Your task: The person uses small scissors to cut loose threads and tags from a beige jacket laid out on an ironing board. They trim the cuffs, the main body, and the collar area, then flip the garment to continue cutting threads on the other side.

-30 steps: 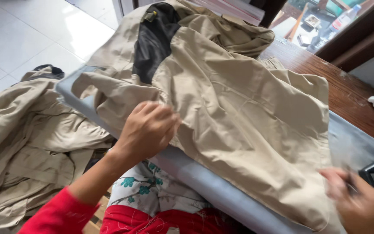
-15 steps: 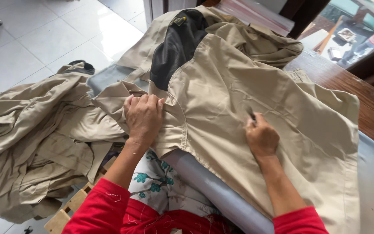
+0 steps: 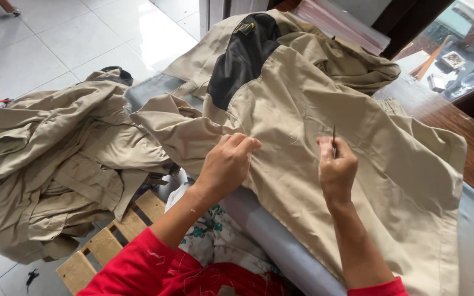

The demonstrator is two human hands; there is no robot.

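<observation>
While the left hand [image 3: 227,164] presses closed fingers onto the beige jacket [image 3: 325,131], the right hand [image 3: 336,167] pinches a thin dark tool [image 3: 334,141] above it.

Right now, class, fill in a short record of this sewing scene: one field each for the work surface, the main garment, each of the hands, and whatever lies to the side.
Surface: grey padded table
Main garment: beige cotton jacket with a black shoulder panel, spread over the table
Left hand: fingers curled, pressing and pinching the jacket fabric
Right hand: gripping a thin dark metal tool, tip pointing up, just above the jacket
Side: pile of crumpled beige garments on a slatted wooden stool
Floor: white tiles
</observation>
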